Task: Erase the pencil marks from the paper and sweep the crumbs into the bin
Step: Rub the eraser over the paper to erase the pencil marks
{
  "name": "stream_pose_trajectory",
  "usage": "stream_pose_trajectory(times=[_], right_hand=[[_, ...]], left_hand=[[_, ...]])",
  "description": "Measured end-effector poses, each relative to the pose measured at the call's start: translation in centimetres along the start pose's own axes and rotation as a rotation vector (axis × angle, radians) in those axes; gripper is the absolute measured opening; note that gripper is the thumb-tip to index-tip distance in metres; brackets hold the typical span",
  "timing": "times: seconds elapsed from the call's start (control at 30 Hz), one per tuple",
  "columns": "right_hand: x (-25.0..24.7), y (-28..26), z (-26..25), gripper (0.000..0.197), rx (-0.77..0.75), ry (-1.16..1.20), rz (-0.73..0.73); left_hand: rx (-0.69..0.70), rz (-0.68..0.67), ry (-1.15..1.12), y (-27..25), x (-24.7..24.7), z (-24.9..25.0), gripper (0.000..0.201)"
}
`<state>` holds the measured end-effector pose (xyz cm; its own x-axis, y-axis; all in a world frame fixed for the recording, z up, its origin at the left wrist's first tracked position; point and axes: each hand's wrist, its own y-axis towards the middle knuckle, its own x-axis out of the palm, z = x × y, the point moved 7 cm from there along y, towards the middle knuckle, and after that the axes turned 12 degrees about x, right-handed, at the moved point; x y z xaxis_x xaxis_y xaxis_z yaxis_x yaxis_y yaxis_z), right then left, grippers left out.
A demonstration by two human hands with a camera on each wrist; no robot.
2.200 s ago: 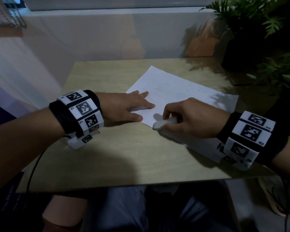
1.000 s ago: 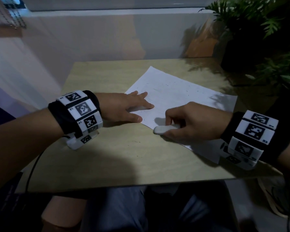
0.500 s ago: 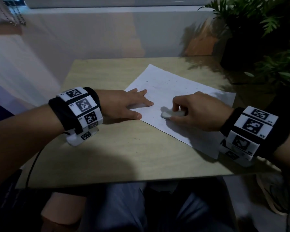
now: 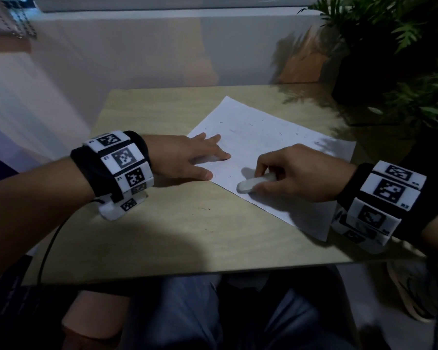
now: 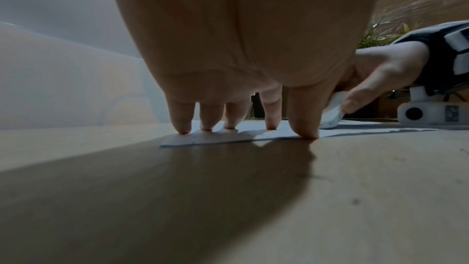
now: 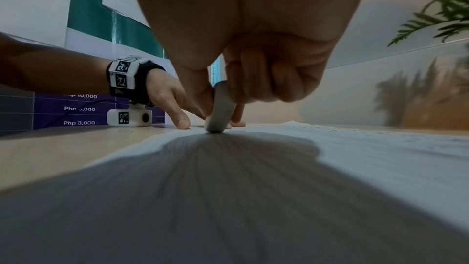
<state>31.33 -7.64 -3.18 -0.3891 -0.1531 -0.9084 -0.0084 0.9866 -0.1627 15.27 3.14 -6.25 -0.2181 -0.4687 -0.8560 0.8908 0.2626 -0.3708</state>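
Observation:
A white sheet of paper [image 4: 263, 137] lies slanted on the wooden table [image 4: 162, 223], sprinkled with small dark crumbs and faint pencil marks. My left hand [image 4: 200, 157] lies flat with straight fingers pressing the paper's left corner [image 5: 203, 138]. My right hand [image 4: 283, 173] pinches a white eraser [image 4: 253, 181] between thumb and fingers. The eraser's tip [image 6: 215, 127] touches the paper near its front-left edge. In the left wrist view the eraser [image 5: 332, 113] shows just right of my left thumb.
A dark potted plant [image 4: 390, 59] stands at the table's back right corner. A pale wall panel [image 4: 137, 51] runs behind the table. My legs [image 4: 187, 311] are below the front edge. No bin is visible.
My right hand has rubbed the eraser back and forth over the paper's front-left part, away from me and then nearer again. My left hand has stayed pressing the corner.

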Motion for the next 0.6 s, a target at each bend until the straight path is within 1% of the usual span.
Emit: stream_pose_trajectory(times=[0.07, 0.1, 0.13, 0.17, 0.2, 0.27, 0.3, 0.37, 0.43, 0.47, 0.53, 0.57, 0.6], right_hand=[[-0.7, 0.3, 0.5, 0.037, 0.044, -0.080, 0.109], [-0.9, 0.3, 0.5, 0.037, 0.040, -0.119, 0.156], [-0.7, 0.1, 0.3, 0.036, 0.017, -0.135, 0.167], [-0.4, -0.1, 0.0, 0.034, -0.014, -0.124, 0.132], [0.1, -0.4, -0.3, 0.032, -0.042, -0.099, 0.065], [0.6, -0.7, -0.5, 0.036, -0.071, -0.039, -0.049], [0.5, -0.6, -0.3, 0.043, -0.065, -0.018, -0.050], [-0.1, -0.2, 0.4, 0.062, -0.033, -0.036, 0.048], [-0.4, 0.1, 0.7, 0.069, -0.030, -0.099, 0.135], [-0.1, 0.0, 0.5, 0.067, -0.059, -0.102, 0.129], [0.9, -0.5, 0.0, 0.057, -0.142, -0.059, 0.032], [1.2, -0.6, -0.2, 0.051, -0.166, -0.033, -0.019], [1.2, -0.6, -0.1, 0.048, -0.168, -0.015, -0.041]], left_hand=[[0.003, 0.006, -0.011, 0.0, 0.0, -0.1, 0.061], [0.004, 0.007, -0.014, -0.1, 0.0, -0.1, 0.061], [0.004, 0.007, -0.013, 0.0, 0.0, -0.1, 0.061], [0.004, 0.005, -0.009, 0.0, 0.0, -0.2, 0.061], [0.005, 0.003, -0.005, 0.0, 0.0, -0.2, 0.061], [0.006, 0.000, 0.003, -0.1, 0.0, -0.2, 0.061], [0.007, -0.001, 0.002, -0.1, 0.0, -0.2, 0.061], [0.007, 0.003, -0.001, -0.1, 0.0, -0.2, 0.060], [0.007, 0.005, 0.004, -0.1, 0.0, -0.2, 0.061], [0.006, 0.003, 0.006, -0.1, 0.0, -0.2, 0.061], [0.005, -0.002, 0.007, -0.1, 0.0, -0.2, 0.061], [0.006, -0.003, 0.006, -0.1, 0.0, -0.3, 0.061], [0.008, -0.005, 0.004, -0.1, 0.0, -0.3, 0.061]])
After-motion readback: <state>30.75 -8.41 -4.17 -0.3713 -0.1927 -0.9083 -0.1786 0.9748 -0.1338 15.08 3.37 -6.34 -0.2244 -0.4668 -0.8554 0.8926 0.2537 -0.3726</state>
